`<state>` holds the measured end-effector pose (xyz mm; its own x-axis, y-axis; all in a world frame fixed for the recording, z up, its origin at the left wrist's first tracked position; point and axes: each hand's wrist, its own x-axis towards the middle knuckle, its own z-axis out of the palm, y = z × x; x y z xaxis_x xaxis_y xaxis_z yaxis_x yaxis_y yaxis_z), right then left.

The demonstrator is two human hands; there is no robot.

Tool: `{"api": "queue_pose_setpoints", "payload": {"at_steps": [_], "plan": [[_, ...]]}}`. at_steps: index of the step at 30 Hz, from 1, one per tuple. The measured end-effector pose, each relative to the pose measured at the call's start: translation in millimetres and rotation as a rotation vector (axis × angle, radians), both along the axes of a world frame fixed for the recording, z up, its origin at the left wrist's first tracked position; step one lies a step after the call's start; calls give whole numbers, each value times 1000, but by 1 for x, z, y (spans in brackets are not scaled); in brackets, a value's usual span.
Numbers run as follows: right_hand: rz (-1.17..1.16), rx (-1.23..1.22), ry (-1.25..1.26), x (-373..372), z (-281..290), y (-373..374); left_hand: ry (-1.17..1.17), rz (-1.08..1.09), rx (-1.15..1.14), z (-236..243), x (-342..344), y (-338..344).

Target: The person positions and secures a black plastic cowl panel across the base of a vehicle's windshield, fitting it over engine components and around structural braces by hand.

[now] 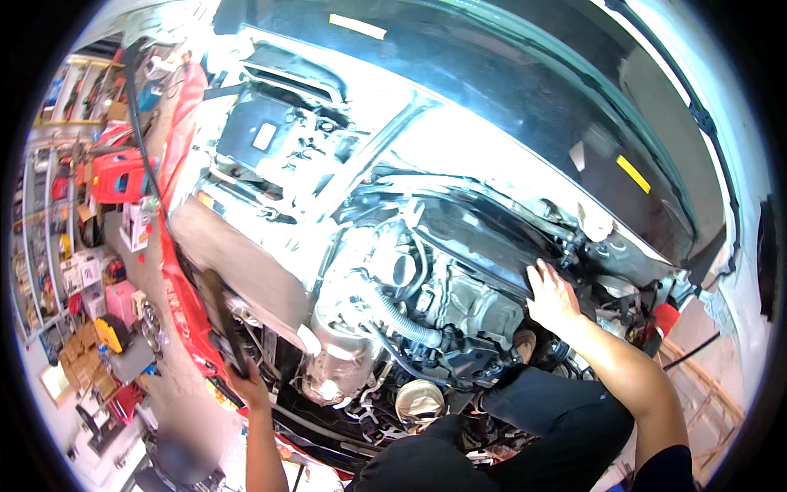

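My right hand (551, 299) lies with its fingers spread on the edge of a black plastic panel (484, 238) at the back of a car's open engine bay. Down at the left, my left hand (248, 387) is closed round the lower end of a long dark bar (223, 320), whose exact kind I cannot make out. The bar stands beside a brownish flat panel (246, 262) at the bay's left. Between my hands sits the engine, with a grey ribbed hose (402, 320), a shiny metal housing (340, 365) and a round pale part (420, 403).
My dark-trousered leg (557, 410) reaches into the bay at the lower right. A red cover (180, 303) hangs along the car's left edge. Above is the windscreen (492, 98). On the workshop floor at left stand shelves (37, 221), cardboard boxes (86, 361) and a red plastic item (121, 176).
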<state>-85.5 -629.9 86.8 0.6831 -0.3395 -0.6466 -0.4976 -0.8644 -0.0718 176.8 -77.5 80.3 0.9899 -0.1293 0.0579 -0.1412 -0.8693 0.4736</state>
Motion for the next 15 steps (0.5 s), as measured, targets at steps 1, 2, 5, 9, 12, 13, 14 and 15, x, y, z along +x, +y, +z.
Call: {"api": "queue_pose_setpoints", "payload": {"at_steps": [1,2,5,9,12,13,14,15], "plan": [[-29,29,26,6,2,2,34,-63,-7,-2,-13,0],[30,6,-39,-2,-3,0,73,-125,-23,-8,-26,-7],[114,-78,-223,-10,-14,3,178,-64,-40,-14,-49,-65],[172,-109,-168,-1,-9,7,345,-8,-17,-27,-62,-78],[296,-108,-96,-5,-17,0,274,-39,64,-32,-69,-85],[313,-81,-129,-9,-15,0,316,-54,22,-33,-71,-85],[317,-71,-138,-9,-16,3,347,-62,-9,-30,-70,-81],[312,-24,-134,-15,-16,1,395,-74,-8,-27,-70,-83]]}}
